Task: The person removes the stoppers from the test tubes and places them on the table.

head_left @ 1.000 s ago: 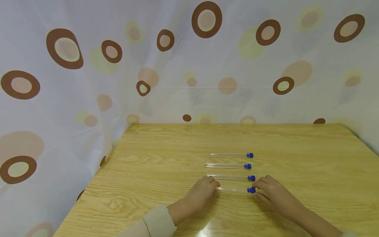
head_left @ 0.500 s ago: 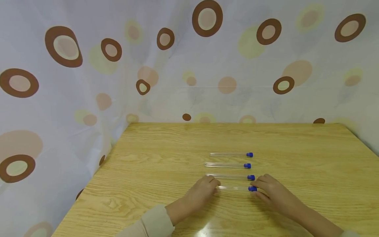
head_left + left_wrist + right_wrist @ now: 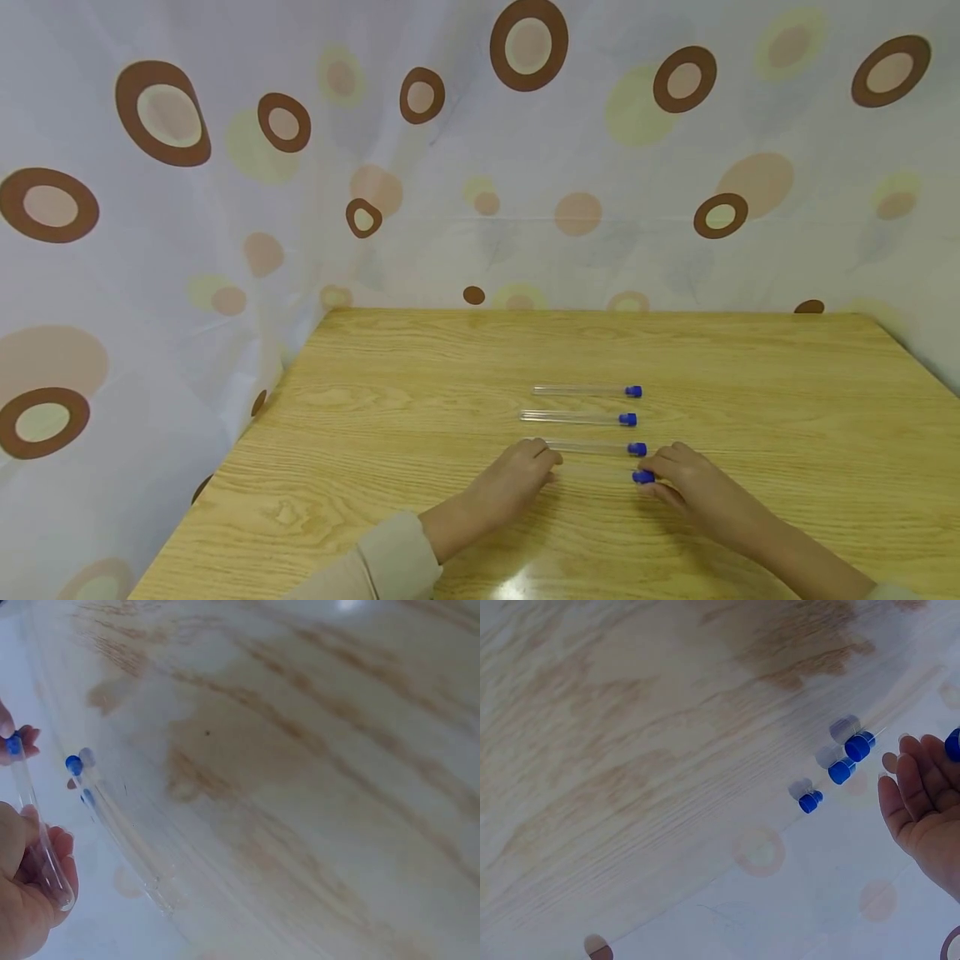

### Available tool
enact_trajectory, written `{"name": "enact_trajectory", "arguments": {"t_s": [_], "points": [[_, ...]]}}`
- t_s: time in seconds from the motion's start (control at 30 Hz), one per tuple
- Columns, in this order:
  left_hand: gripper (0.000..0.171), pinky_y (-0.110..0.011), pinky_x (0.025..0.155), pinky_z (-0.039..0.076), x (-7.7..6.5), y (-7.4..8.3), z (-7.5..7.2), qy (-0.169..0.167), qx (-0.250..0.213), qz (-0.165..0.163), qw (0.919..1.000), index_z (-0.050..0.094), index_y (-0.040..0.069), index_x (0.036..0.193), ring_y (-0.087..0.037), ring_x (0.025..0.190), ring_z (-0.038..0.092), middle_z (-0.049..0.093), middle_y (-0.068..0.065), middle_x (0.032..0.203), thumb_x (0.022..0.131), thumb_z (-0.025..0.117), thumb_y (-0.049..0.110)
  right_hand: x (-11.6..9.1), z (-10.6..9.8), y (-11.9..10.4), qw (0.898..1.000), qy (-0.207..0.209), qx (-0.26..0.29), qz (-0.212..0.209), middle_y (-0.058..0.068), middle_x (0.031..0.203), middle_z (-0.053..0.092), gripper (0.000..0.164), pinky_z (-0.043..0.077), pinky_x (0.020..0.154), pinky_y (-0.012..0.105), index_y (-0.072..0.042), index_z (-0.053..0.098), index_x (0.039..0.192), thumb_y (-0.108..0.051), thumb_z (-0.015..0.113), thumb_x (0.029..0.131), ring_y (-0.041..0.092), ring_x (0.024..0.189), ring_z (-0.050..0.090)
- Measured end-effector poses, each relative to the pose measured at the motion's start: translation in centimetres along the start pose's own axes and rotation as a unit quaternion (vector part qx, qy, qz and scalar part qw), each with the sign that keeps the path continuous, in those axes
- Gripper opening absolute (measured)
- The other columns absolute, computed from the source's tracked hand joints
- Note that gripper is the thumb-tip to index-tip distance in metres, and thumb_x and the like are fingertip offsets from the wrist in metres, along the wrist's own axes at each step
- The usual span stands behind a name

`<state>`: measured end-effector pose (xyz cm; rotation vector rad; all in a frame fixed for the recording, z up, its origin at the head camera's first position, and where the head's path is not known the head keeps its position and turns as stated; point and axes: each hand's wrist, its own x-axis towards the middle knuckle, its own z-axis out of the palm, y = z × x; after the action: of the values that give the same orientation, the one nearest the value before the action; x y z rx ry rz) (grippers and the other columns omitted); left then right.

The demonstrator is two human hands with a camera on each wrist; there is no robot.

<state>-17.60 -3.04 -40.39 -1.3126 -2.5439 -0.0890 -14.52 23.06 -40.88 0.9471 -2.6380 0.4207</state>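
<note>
Nearest to the person is a clear test tube [image 3: 46, 859] with a blue cap [image 3: 642, 477], held level between the two hands. My left hand [image 3: 512, 486] grips its rounded end between thumb and fingers, as the left wrist view shows. At the other end, my right hand [image 3: 701, 498] pinches the blue cap between thumb and fingers. Beyond it lie three more capped tubes in a row, all with caps to the right: a near one [image 3: 592, 446] partly hidden by the left hand, a middle one [image 3: 570, 417] and a far one [image 3: 581, 390].
The wood-grain table [image 3: 390, 367] reaches back to a white curtain [image 3: 450, 167] with brown and peach circles. The curtain also runs along the left edge of the table. Light glares near the front edge.
The nearest tube has shifted slightly right and away from the person. The left hand has followed it a little, and the right hand has come further around the cap. The other tubes stay put.
</note>
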Motion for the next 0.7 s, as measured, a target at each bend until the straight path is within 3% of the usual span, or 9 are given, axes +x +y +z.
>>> {"name": "enact_trajectory", "arguments": {"t_s": [0.37,0.7], "points": [[0.021,-0.006,0.08,0.046,-0.1,-0.05,-0.29,0.013,0.021,0.011,0.9996,0.061,0.007,0.107,-0.006,0.088,0.061,0.063,0.001,0.096,0.09,0.059,0.019,0.05,0.13,0.22,1.0,0.005,0.007,-0.014,-0.009,0.08,0.059,0.012,0.046,0.056,0.018,-0.009,0.066,0.087,-0.009,0.072,0.077,0.005,0.071,0.049],[0.02,-0.006,0.079,0.046,-0.1,-0.14,-0.45,0.011,0.005,0.022,0.9997,0.062,0.006,0.106,-0.007,0.088,0.062,0.065,0.0,0.096,0.089,0.06,0.015,-0.11,0.13,0.22,0.999,0.017,0.026,-0.009,-0.01,0.08,0.056,0.006,0.044,0.055,0.018,-0.012,0.064,0.086,-0.013,0.067,0.082,0.0,0.072,0.045]]}}
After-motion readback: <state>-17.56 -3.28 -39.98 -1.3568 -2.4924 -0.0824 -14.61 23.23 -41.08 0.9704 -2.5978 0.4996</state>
